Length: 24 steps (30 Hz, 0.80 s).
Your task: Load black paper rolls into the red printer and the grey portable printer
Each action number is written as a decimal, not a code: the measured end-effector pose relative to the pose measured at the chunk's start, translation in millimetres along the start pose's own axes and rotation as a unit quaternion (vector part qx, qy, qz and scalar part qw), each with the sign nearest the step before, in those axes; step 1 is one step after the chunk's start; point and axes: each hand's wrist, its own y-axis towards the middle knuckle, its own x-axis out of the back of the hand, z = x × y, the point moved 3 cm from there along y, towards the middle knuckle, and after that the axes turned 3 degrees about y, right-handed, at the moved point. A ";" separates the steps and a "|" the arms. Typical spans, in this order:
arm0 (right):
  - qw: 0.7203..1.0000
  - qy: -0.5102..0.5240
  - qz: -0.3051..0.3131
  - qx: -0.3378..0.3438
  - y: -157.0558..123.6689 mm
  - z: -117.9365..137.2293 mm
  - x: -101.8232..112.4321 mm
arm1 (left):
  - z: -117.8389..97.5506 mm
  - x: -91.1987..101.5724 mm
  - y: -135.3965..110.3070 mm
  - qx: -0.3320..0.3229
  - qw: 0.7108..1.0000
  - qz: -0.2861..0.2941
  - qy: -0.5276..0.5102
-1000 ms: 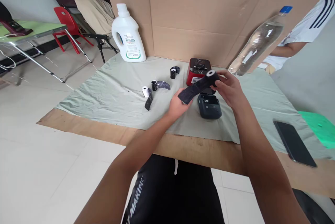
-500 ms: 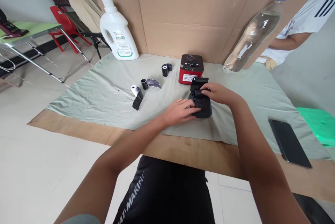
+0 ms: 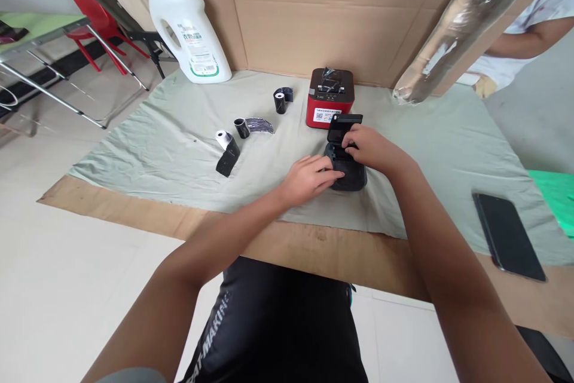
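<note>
A small black portable printer (image 3: 353, 178) lies on the cloth with its hinged lid (image 3: 339, 126) raised. My left hand (image 3: 309, 180) holds its left side, fingers reaching over the body. Curled fingers of my right hand (image 3: 366, 145) are at the open compartment, by the lid's hinge. Whatever they pinch there is hidden. Directly behind stands a red printer (image 3: 330, 102) with a black top and a white label. To the left are three small paper rolls: one white with a black tail (image 3: 228, 153), one dark with a shiny strip (image 3: 243, 128), and one black (image 3: 280, 102).
A white detergent bottle (image 3: 191, 27) stands at the back left, against a cardboard panel (image 3: 314, 30). A clear water bottle (image 3: 461, 30) leans at the back right. The phone (image 3: 510, 235) lies near the right front edge. Another person's arm (image 3: 531, 39) shows beyond the panel.
The camera view has shifted slightly downward and closer. My right fingers have curled in further at the compartment; the black piece seen beneath them earlier is now hidden. The left hand stays on the printer.
</note>
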 end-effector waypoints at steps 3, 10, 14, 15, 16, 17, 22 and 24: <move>0.999 -0.035 -0.025 -0.015 -1.9 2.0 0.0 | -2.3 0.4 0.6 -0.007 1.000 -0.008 0.004; 0.982 0.000 -0.184 -0.032 -11.3 19.3 29.2 | -5.2 2.8 0.9 -0.010 1.000 -0.018 0.023; 0.979 -0.013 -0.198 -0.038 -10.4 25.2 26.7 | -6.9 4.0 0.9 -0.025 0.999 -0.034 0.030; 0.982 -0.019 -0.182 -0.041 -10.7 26.2 25.7 | -7.5 4.0 0.8 -0.027 0.998 -0.038 0.032; 0.985 -0.023 -0.163 -0.041 -11.7 27.5 25.7 | -8.3 3.9 0.8 -0.029 0.998 -0.043 0.033; 0.989 -0.024 -0.142 -0.037 -13.3 29.2 26.5 | -9.1 3.8 0.6 -0.034 0.998 -0.052 0.033; 0.998 0.015 0.040 -0.048 -25.2 40.1 28.6 | -10.9 1.8 -1.2 -0.072 0.994 -0.081 0.023; 0.992 0.036 0.097 -0.065 -26.9 41.9 25.1 | -8.8 0.4 -1.4 -0.068 0.996 -0.058 -0.001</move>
